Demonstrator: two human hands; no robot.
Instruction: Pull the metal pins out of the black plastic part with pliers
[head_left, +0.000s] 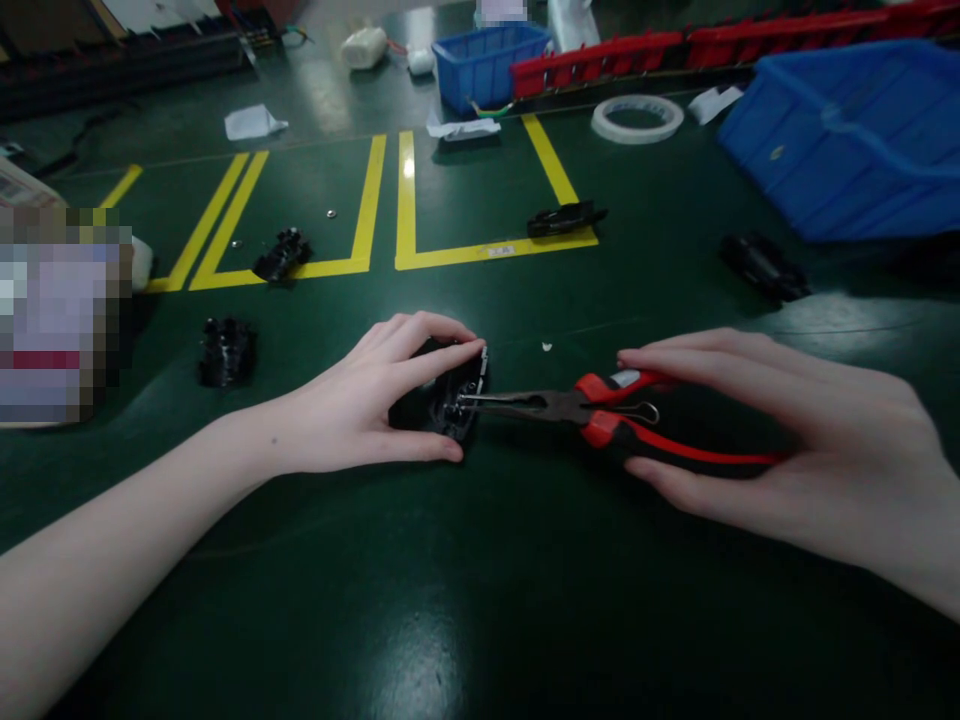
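While the left hand [375, 405] closes its grip around a small black part [454, 400] on the tabletop [480, 600], the right hand [795, 450] holds red-handled pliers [600, 410] in a closed grip. Their long axis runs left to right, tips pointing left into the part. The white label [626, 378] on one handle is too blurred to read.

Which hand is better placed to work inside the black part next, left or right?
Right, probably. The right hand holds the pliers, whose tips reach into the part. The left hand only steadies it.
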